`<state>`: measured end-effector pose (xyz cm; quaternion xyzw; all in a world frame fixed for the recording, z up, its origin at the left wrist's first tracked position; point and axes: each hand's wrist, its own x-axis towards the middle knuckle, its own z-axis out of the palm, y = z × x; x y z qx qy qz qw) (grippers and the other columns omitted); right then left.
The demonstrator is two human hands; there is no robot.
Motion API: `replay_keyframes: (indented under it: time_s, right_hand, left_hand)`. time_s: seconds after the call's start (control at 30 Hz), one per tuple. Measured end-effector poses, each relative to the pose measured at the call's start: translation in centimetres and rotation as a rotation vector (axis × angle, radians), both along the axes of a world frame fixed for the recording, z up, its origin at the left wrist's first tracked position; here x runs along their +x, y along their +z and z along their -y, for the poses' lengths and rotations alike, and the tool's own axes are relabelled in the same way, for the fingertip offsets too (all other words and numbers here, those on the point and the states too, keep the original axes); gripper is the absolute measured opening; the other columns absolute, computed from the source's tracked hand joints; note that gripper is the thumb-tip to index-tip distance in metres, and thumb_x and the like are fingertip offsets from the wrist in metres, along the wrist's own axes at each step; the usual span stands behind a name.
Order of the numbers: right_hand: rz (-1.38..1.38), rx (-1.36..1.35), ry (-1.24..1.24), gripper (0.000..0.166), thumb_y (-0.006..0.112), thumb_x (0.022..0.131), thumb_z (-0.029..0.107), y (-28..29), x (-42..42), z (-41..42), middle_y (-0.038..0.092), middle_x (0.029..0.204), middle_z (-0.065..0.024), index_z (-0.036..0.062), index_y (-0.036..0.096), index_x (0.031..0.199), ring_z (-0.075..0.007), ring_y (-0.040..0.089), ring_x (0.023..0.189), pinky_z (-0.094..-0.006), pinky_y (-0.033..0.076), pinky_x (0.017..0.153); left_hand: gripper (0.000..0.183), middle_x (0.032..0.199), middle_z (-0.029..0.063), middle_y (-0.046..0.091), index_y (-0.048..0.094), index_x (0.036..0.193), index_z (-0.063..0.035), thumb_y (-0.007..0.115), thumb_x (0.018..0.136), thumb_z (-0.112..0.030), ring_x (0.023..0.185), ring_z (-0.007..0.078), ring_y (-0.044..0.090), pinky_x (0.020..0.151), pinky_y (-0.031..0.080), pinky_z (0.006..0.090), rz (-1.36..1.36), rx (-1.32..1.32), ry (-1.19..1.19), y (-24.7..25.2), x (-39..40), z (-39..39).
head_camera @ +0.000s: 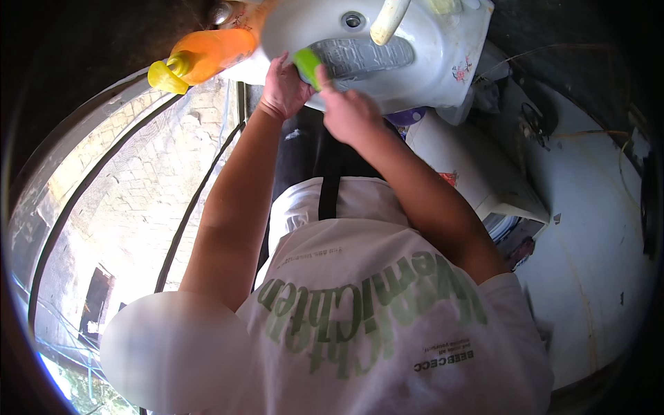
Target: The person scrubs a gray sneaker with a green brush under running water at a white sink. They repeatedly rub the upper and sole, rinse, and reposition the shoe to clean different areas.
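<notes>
A wet grey slipper or shoe [363, 56], patterned tread facing up, lies lengthwise over the bowl of a white ceramic washbasin [441, 72]. At its left end my left hand [284, 88] grips it, thumb raised at the near rim. My right hand [353, 111], blurred, holds a bright green scrubber [307, 65] against the tread near that same end. The index finger stretches along the scrubber, whose underside is hidden. Just beyond the slipper, the round metal drain [353, 20] shows in the bowl.
A whitish spout or pipe [389, 23] hangs over the slipper's right half. At the basin's left stands an orange bottle [218, 54] with a yellow pump top [168, 78]. A white top-corner appliance [467, 161] is below right. Dark-framed window panes [140, 150] line the left.
</notes>
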<state>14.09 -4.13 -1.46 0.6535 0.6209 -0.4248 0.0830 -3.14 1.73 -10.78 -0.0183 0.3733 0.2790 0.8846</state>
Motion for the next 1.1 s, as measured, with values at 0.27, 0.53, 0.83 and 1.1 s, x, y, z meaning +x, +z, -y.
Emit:
replay_keyframes:
  time_s: [0.27, 0.53, 0.83, 1.1]
  right_hand:
    - [0.073, 0.038, -0.055, 0.073, 0.056, 0.092, 0.016, -1.7, 2.0, 2.1, 0.069, 0.08, -0.0239, 0.023, 0.028, 0.16, -0.0423, 0.07, 0.074, -0.0532, 0.055, 0.072]
    - [0.206, 0.05, -0.16, 0.071, 0.053, 0.096, 0.018, -4.2, 6.3, 2.8, 0.07, 0.082, -0.0232, 0.0229, 0.024, 0.161, -0.0408, 0.071, 0.078, -0.0516, 0.055, 0.075]
    - [0.328, -0.173, -0.261, 0.072, 0.048, 0.098, 0.021, -2.8, 8.2, 1.1, 0.07, 0.105, -0.0252, 0.0198, 0.016, 0.162, -0.0388, 0.07, 0.097, -0.0497, 0.055, 0.084]
    - [0.315, -0.167, -0.205, 0.069, 0.042, 0.101, 0.022, -5.1, 9.4, -0.2, 0.069, 0.111, -0.0241, 0.0077, 0.012, 0.161, -0.0381, 0.07, 0.1, -0.0481, 0.055, 0.087]
  left_hand:
    - [0.065, 0.139, 0.0162, 0.054, 0.044, 0.141, 0.0002, 0.032, 0.102, -0.051, 0.126, 0.0316, 0.053, 0.108, 0.042, 0.0453, -0.098, -0.046, 0.033, 0.0, 2.1, 0.0]
    - [0.044, 0.132, 0.0146, 0.059, 0.048, 0.136, -0.0018, 0.044, 0.104, -0.032, 0.123, 0.029, 0.058, 0.102, 0.049, 0.0454, -0.192, -0.054, 0.0, -0.3, 2.7, -0.2]
    - [0.035, 0.114, 0.0086, 0.067, 0.056, 0.128, -0.003, 0.065, 0.099, -0.02, 0.101, 0.021, 0.066, 0.083, 0.058, 0.0399, -0.569, 0.237, -0.195, -0.9, 2.0, -1.4]
    - [0.044, 0.122, 0.0086, 0.063, 0.052, 0.137, -0.0032, 0.064, 0.1, -0.024, 0.106, 0.0182, 0.064, 0.081, 0.059, 0.0358, -0.667, 0.441, -0.362, 0.1, -1.4, -2.5]
